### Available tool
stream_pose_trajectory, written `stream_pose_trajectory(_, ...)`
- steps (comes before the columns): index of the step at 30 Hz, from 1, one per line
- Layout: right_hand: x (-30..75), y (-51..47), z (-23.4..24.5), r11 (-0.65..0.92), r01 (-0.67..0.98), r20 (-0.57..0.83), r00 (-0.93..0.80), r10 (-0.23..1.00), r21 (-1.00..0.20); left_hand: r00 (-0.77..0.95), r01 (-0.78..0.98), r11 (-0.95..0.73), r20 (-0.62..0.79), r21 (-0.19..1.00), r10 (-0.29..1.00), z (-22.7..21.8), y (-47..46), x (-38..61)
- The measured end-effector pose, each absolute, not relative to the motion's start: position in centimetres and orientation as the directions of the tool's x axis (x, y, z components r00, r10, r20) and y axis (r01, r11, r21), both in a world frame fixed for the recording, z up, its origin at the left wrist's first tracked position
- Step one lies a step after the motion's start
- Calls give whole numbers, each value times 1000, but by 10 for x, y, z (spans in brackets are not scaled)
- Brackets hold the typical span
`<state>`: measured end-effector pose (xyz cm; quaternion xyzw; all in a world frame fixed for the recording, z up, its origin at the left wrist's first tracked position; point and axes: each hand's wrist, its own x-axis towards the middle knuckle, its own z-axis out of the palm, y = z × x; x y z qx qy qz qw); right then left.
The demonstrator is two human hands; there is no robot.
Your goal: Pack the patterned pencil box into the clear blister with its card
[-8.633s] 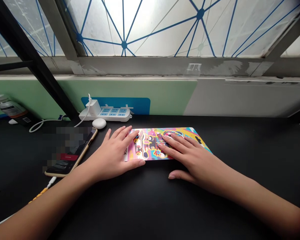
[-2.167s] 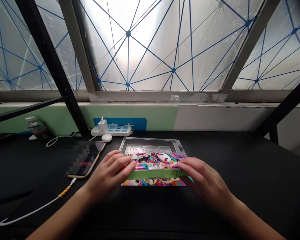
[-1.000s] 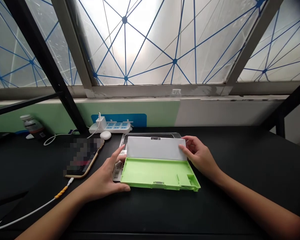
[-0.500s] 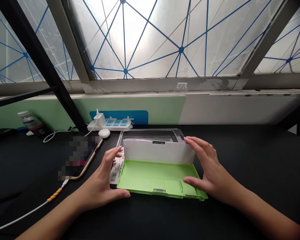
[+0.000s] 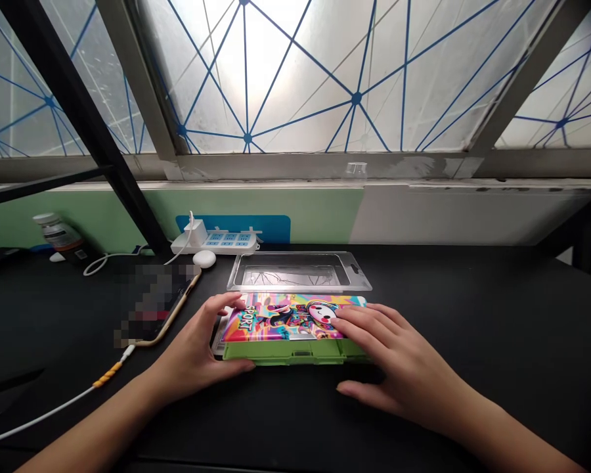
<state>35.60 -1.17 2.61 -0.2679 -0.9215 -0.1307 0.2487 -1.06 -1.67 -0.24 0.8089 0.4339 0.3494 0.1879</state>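
Observation:
A green pencil box (image 5: pixel 290 351) with a bright cartoon lid (image 5: pixel 285 315) lies closed on the black desk (image 5: pixel 473 341). My left hand (image 5: pixel 197 351) cups its left end, thumb along the front edge and fingers curled at the far corner. My right hand (image 5: pixel 398 361) rests flat on the right part of the lid, fingers stretched out. A white printed card (image 5: pixel 218 341) peeks out under the box's left end. Behind the box lies its clear plastic packaging shell (image 5: pixel 300 270).
A phone (image 5: pixel 160 305) on a white cable (image 5: pixel 54 410) lies to the left. A white power strip (image 5: pixel 217 242) with a plugged charger, a small white oval case (image 5: pixel 204 258) and a bottle (image 5: pixel 59 233) stand along the green back wall. A black diagonal post (image 5: pixel 83 125) rises at left.
The box was taken out of its clear shell and opened with the lid upright. Now the lid is down, and my right hand has moved from the lid's edge onto its top.

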Motion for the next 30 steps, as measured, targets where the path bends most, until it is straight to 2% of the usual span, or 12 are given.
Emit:
stream_pose_trajectory(8,353,-7,19,805,573,510,-743,433,151,362,664,-561,443,494,820,6,-16,-8)
stream_pose_trajectory(12,354,-5,21,813,569,534,-729,428,124,372,683,-565,445,462,814,9,-15,-9)
stream_pose_trajectory(16,359,-7,24,812,583,591,-657,468,6,358,639,-509,363,577,861,13,-14,-8)
stream_pose_trajectory(19,362,-6,26,751,638,614,-527,588,-170,360,606,-458,289,651,887,15,-15,-6)
stream_pose_trajectory(23,361,4,25,612,675,530,-369,764,-412,381,575,-391,187,719,905,14,-14,-2)
stream_pose_trajectory(26,359,13,23,556,699,477,-339,811,-449,343,601,-321,127,731,931,12,-10,0)
stream_pose_trajectory(30,358,21,19,496,753,389,-340,856,-432,319,702,-312,108,641,941,12,-5,2)
